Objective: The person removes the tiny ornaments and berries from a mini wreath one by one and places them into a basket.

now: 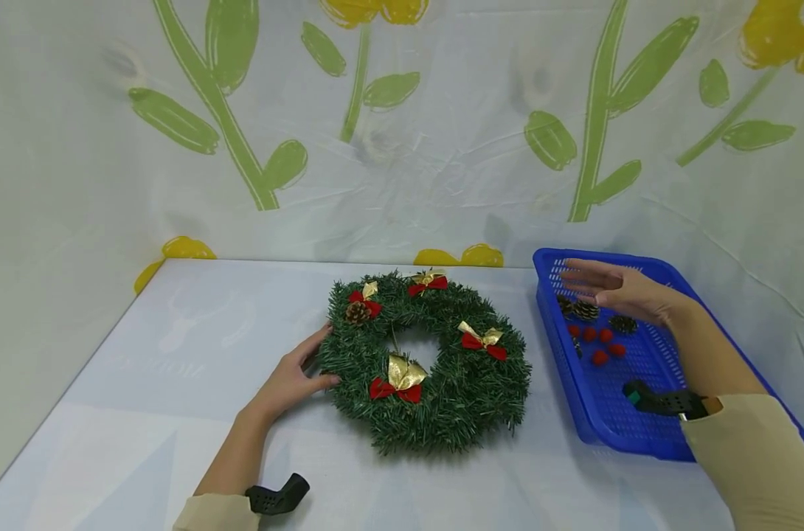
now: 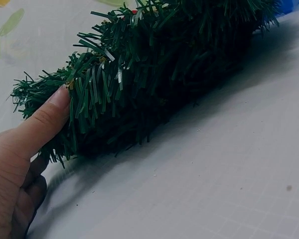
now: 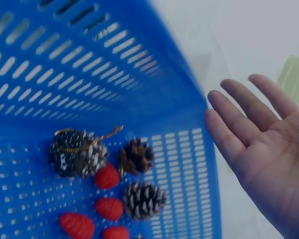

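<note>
A green wreath (image 1: 488, 394) lies on the table, decorated with red and gold bows (image 1: 402, 377) and one pinecone (image 1: 358, 313). My left hand (image 1: 289, 383) holds the wreath's left edge; in the left wrist view the thumb (image 2: 52, 107) presses into the bristles while the other fingers bend lower down, partly hidden. Over the far part of a blue basket (image 1: 591, 424), my right hand (image 1: 621, 291) hovers with fingers extended and nothing in it. Several pinecones (image 3: 144, 200) and red berry-like pieces (image 3: 77, 225) sit in the basket under that hand.
The white table (image 1: 143, 354) carries a faint pattern. Behind it hangs a white cloth (image 1: 442, 169) printed with green stems and yellow flowers. The basket stands at the right, close beside the cloth on that side.
</note>
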Available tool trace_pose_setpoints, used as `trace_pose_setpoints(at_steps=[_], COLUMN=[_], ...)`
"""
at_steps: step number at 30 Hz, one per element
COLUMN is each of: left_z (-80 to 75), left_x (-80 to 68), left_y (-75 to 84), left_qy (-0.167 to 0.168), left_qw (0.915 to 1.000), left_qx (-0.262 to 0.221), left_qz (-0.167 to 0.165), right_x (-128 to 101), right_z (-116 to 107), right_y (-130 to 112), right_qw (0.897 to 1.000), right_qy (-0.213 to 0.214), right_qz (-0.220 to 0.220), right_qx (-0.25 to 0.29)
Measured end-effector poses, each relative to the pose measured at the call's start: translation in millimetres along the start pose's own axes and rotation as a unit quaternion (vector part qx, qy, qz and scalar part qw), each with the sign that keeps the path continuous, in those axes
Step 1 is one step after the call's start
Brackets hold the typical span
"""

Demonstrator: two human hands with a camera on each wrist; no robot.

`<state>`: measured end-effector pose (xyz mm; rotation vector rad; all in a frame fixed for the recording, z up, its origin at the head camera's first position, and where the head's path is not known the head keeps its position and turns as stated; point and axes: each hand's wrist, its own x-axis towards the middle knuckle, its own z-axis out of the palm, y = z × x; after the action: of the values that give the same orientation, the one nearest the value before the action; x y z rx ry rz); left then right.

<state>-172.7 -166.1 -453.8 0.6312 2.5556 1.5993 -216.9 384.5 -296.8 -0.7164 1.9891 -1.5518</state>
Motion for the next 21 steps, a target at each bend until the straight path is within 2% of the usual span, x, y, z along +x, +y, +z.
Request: trace_pose_setpoints(at_steps=[11,21], left_z=[1.3,1.9], left_x=[0.3,0.6], left_y=[-0.9,-1.5], left_qy=[0.002,0.002], left_qw=[1.0,0.9999], left_qx=[0.009,0.01], left_qz=[0.001,0.003], right_x=[17,30], right_z=[18,38], right_y=[-21,-35], right_qw=[0.999,0.995], right_qy=[-0.024,0.007], right_qz=[0.005,0.025], right_qx=[-0.043,-0.1])
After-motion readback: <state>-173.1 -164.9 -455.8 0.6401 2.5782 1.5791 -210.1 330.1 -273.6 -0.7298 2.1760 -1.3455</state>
